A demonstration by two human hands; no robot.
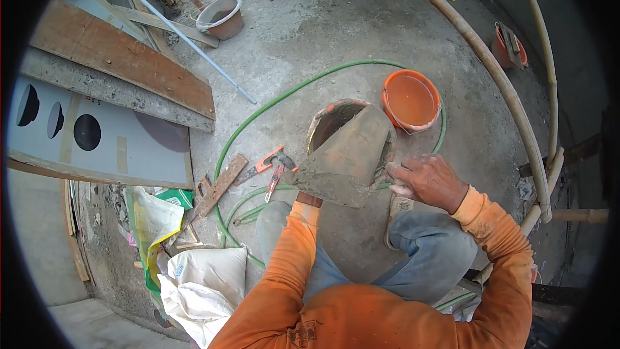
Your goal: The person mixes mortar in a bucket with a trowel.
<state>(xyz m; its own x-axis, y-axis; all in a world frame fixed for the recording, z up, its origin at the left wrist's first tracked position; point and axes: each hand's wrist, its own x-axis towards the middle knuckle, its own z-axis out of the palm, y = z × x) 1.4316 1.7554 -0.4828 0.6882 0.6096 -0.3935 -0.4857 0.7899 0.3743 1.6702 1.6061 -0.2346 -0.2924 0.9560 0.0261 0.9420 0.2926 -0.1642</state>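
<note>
A wedge-shaped piece smeared with wet grey cement slants over the rim of a dirty bucket between my knees. My left hand reaches under its near edge and holds it from below; only the wrist shows, and the fingers are hidden. At the right side of the piece, my right hand has its fingers curled and cement on the fingertips. Whatever those fingers pinch, if anything, I cannot make out. An orange bucket of brownish water stands just beyond.
A green hose loops around the buckets. To the left lie a handsaw, a wooden float and a white sack. Bamboo poles curve along the right. Planks jut in from the left.
</note>
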